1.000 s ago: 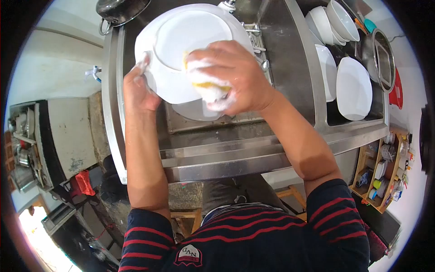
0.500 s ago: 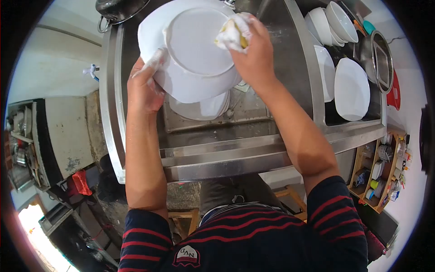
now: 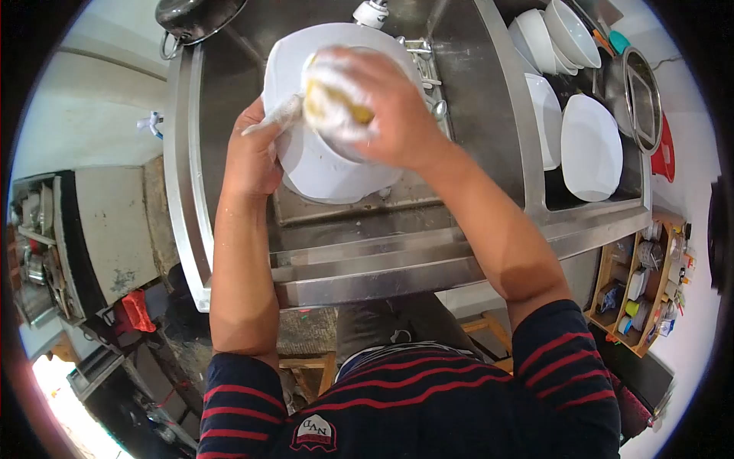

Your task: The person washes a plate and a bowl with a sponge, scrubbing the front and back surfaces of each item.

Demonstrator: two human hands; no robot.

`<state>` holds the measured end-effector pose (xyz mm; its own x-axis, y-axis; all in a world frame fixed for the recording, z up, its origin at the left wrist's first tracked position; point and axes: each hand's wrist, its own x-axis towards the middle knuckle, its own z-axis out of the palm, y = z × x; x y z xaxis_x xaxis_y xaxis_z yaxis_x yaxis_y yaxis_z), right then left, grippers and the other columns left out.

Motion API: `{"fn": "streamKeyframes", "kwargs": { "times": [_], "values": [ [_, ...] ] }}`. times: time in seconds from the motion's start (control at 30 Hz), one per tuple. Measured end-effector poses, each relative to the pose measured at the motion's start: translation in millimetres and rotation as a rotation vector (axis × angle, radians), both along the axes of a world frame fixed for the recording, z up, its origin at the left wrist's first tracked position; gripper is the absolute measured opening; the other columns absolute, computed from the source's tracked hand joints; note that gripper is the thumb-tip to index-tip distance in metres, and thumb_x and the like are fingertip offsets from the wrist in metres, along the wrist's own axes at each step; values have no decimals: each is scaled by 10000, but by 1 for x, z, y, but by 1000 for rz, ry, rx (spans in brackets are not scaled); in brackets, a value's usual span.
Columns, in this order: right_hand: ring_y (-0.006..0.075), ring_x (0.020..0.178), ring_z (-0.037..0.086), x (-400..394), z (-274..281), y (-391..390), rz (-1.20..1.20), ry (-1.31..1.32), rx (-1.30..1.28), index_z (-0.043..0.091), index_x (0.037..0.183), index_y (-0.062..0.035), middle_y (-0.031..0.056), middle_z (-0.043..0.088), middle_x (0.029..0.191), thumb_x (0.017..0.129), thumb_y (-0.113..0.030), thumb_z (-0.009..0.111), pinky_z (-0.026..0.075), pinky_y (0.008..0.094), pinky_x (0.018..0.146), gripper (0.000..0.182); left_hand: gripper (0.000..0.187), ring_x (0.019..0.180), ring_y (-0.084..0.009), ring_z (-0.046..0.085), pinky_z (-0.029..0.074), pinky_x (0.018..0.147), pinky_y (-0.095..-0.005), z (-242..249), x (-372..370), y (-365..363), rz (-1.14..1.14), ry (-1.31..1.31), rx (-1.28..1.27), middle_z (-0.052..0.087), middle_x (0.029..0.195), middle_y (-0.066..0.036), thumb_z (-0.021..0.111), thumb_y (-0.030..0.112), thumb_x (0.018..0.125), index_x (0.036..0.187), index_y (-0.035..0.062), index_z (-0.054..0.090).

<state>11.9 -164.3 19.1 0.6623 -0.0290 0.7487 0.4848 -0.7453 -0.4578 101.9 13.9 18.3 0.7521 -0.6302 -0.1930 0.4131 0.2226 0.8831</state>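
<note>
A white plate [image 3: 329,168], its underside up, is held over the metal sink. My left hand [image 3: 258,149] grips its left edge, with foam on the thumb. My right hand [image 3: 382,107] is closed on a foamy yellow sponge [image 3: 330,103] and presses it against the middle of the plate; the fingers are blurred. Other plates under the held one are almost fully hidden. Spoons [image 3: 438,109] and other cutlery lie in the sink to the right of the plate.
White bowls [image 3: 569,38], white dishes [image 3: 591,149] and a metal strainer [image 3: 644,99] stand in the right compartment. A dark pot [image 3: 200,17] sits at the upper left, beside a faucet [image 3: 370,14]. The sink's metal front rim [image 3: 382,274] runs before my body.
My right hand has moved the sponge leftward and down from the plate's right edge to its middle. The plate has shifted slightly right and down, uncovering the faucet and cutlery.
</note>
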Motion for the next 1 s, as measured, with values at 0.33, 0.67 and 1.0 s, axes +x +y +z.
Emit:
{"fn": "streamKeyframes", "kwargs": {
  "times": [0.33, 0.67, 1.0],
  "values": [
    [335, 976, 585, -13, -3, 3, -143, 373, 116, 638, 991, -16, 148, 609, 1033, 623, -203, 763, 482, 401, 862, 432, 359, 994, -255, 618, 504, 874, -391, 21, 12, 6, 393, 51, 56, 616, 1120, -148, 551, 60, 871, 1212, -52, 528],
    [302, 939, 570, -12, 5, 42, 134, 51, -74, 648, 1007, -72, 100, 596, 1127, 660, -143, 737, 478, 391, 849, 365, 318, 972, -257, 628, 511, 847, -396, 6, 7, -1, 327, 149, 46, 635, 1069, -144, 549, 67, 857, 1158, -35, 565],
    [306, 989, 626, 5, -34, -49, -227, 191, 399, 658, 1009, -27, 125, 640, 1085, 656, -178, 752, 498, 356, 860, 396, 349, 1008, -265, 627, 521, 866, -393, 13, 37, 25, 315, 147, -1, 623, 1104, -154, 597, 96, 868, 1176, -58, 544]
  ]
}}
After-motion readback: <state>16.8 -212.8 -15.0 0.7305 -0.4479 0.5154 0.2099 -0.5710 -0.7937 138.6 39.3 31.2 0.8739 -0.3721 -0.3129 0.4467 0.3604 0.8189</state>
